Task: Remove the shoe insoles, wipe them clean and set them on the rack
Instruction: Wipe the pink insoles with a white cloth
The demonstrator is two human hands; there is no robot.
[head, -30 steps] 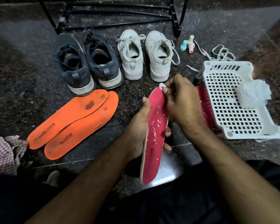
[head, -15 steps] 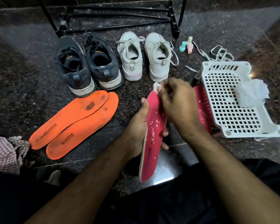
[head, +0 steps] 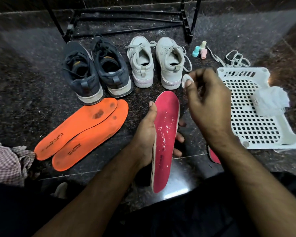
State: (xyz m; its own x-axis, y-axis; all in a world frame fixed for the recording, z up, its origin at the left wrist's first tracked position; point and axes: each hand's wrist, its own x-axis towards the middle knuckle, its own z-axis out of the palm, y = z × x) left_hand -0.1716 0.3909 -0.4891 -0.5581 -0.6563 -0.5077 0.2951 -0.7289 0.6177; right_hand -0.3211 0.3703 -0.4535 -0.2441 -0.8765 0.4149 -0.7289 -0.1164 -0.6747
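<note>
Wiping is the step in hand. At centre frame the left hand (head: 148,134) grips the pink insole (head: 165,134), flecked white, by its edge. Right of it the right hand (head: 207,106) hovers just above, pinching what looks like a small white wipe (head: 186,80); next, press it down along the flecks.

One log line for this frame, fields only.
left hand: holds pink insole | right hand: pinches white pad, off insole | orange insoles: floor
</note>
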